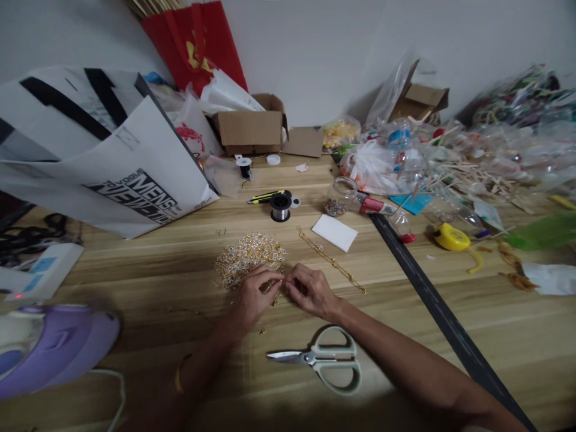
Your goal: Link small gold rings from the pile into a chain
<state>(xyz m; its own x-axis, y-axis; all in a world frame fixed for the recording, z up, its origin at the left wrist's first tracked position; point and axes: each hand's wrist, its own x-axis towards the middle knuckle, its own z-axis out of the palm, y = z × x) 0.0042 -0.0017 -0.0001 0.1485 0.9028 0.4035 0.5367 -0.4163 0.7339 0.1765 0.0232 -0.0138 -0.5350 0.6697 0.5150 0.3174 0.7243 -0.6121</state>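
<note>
Just in front of a heap of small gold and silver metal pieces (249, 255), my two hands meet fingertip to fingertip. My left hand (255, 294) is closed in a pinch; what lies between thumb and forefinger is too small to name. Curled beside it, my right hand (312, 291) also pinches, its fingertips mostly hidden. A bit of gold shows under the fingers. To the right a gold chain (333, 261) lies stretched out on the wooden table (180, 264). Closer to me rest scissors (315, 358) with pale grey-green handles, blades pointing left.
Behind the heap are a wire spool (280, 207), a yellow-black utility knife (265, 197), a jar of beads (335, 207) and a white card (335, 232). A purple iron (63, 342) stands at left, a paper bag (148, 174) behind it. Right lie a tape measure (451, 237) and plastic bottles.
</note>
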